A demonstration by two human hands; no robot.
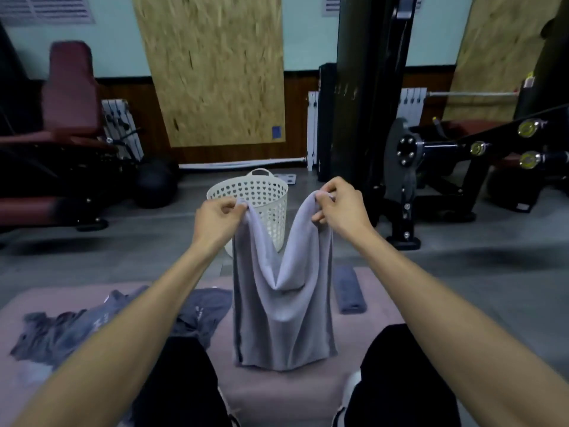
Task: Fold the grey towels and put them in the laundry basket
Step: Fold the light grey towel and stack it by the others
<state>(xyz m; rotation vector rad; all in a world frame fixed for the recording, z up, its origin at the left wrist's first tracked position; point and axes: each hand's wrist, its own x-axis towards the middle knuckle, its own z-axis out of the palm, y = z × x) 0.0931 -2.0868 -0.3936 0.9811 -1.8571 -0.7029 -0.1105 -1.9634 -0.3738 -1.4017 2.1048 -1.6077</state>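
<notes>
We find the towel [283, 303] hanging lengthwise just this side of the basket [271, 192], its foot on the mat [277, 392]. Left hand [215, 217] and right hand [345, 208] each pinch a top corner, equally near.

1. We see a soft, matt grey cloth towel [283, 303] at the frame's centre.
2. We see a smooth, perforated cream plastic basket [261, 195] behind it.
3. We see rough chipboard panels [215, 69] above.
</notes>
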